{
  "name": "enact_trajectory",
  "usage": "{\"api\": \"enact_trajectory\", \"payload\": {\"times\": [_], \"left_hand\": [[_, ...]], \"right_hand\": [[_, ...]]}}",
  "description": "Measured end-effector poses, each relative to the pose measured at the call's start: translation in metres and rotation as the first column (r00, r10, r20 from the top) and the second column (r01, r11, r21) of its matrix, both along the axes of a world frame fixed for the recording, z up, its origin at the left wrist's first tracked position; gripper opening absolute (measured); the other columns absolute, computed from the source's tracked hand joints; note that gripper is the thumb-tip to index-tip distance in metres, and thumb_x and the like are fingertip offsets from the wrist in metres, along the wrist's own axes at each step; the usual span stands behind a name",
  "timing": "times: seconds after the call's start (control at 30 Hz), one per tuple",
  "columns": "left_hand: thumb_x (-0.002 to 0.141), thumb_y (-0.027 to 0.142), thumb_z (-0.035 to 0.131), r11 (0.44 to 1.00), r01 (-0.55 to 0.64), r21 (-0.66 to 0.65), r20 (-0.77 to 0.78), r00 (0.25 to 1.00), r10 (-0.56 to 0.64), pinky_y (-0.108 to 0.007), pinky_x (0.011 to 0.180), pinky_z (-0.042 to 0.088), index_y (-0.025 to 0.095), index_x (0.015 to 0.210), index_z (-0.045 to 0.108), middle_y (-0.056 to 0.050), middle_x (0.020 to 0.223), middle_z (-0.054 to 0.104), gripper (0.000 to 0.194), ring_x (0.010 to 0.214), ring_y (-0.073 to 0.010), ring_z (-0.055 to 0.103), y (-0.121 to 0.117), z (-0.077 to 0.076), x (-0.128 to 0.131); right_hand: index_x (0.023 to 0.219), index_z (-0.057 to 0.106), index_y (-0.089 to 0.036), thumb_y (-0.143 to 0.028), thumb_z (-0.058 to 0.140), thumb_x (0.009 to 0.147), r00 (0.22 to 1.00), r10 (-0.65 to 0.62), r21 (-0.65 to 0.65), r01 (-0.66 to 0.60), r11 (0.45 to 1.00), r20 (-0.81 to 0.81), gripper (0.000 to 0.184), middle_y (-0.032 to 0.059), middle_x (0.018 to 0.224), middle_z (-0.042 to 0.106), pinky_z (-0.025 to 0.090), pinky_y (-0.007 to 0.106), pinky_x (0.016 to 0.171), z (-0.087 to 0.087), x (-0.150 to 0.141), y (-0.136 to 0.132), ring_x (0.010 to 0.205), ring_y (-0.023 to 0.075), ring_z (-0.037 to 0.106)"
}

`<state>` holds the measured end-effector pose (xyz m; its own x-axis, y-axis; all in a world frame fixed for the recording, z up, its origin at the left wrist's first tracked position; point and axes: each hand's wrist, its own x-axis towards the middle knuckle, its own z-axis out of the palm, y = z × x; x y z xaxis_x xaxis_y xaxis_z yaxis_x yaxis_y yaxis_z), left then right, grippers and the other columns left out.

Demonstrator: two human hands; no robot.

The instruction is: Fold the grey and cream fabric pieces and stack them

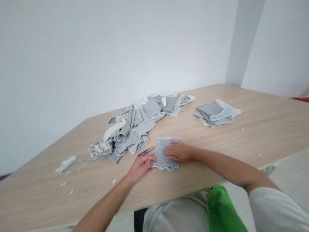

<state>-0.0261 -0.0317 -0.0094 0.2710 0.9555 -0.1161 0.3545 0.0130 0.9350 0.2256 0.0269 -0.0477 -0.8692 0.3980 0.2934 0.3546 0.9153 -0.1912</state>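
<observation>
A grey ribbed knit piece with wavy pale edges lies flat on the wooden table in front of me. My right hand rests on its right side, palm down with the fingers stretched out over the fabric. At the lower left corner, my left hand has its thumb and forefinger closed on the edge of the knit. Purple-handled thread snips lie just beyond my left hand, between the knit piece and a heap of cut fabric.
A sprawling heap of grey and white fabric pieces covers the back left of the table. To the right sits a small stack of folded grey and cream pieces. White scraps litter the left side. A green bag-like thing hangs below the near edge.
</observation>
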Motion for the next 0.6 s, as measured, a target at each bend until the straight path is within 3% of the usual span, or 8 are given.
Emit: {"api": "enact_trajectory", "payload": {"times": [0.13,0.2,0.37,0.6], "left_hand": [[0.065,0.024,0.062,0.973,0.220,0.068,-0.033,0.975,-0.218,-0.021,0.053,0.041,0.019,0.102,0.066,-0.003,0.071,0.065,0.037,0.057,-0.0128,0.054,-0.007,0.003,-0.017],[0.066,0.022,0.061,0.954,0.281,0.109,-0.095,0.958,-0.271,-0.022,0.056,0.042,0.020,0.105,0.066,-0.003,0.075,0.065,0.039,0.061,-0.0142,0.055,-0.010,0.003,-0.023],[0.079,0.025,0.054,0.913,0.342,0.225,-0.262,0.923,-0.281,-0.023,0.062,0.044,0.020,0.094,0.069,-0.003,0.071,0.064,0.022,0.064,-0.0150,0.056,-0.015,0.004,-0.029],[0.086,0.026,0.049,0.829,0.463,0.313,-0.456,0.839,-0.296,-0.022,0.069,0.045,0.023,0.094,0.069,-0.003,0.078,0.069,0.022,0.070,-0.0152,0.063,-0.022,0.001,-0.033]], "right_hand": [[0.124,0.054,-0.018,-0.022,0.042,0.085,0.997,0.075,-0.061,-0.074,0.995,0.009,0.041,0.0089,0.133,0.052,0.020,0.041,0.109,-0.002,0.010,0.002,0.125,0.0186,0.043],[0.124,0.054,-0.018,-0.022,0.044,0.083,0.995,0.101,-0.039,-0.101,0.994,0.015,0.042,0.0095,0.132,0.052,0.020,0.043,0.108,-0.004,0.014,0.004,0.126,0.0199,0.043],[0.119,0.058,-0.018,-0.031,0.046,0.086,0.990,0.134,0.093,-0.138,0.986,0.049,0.037,0.0117,0.129,0.055,0.019,0.046,0.108,0.002,0.015,0.004,0.123,0.0225,0.046],[0.125,0.052,-0.015,-0.039,0.042,0.092,0.996,0.068,0.058,-0.064,0.996,-0.065,0.042,0.0130,0.131,0.053,0.023,0.045,0.108,0.003,-0.006,0.000,0.124,0.0214,0.045]]}}
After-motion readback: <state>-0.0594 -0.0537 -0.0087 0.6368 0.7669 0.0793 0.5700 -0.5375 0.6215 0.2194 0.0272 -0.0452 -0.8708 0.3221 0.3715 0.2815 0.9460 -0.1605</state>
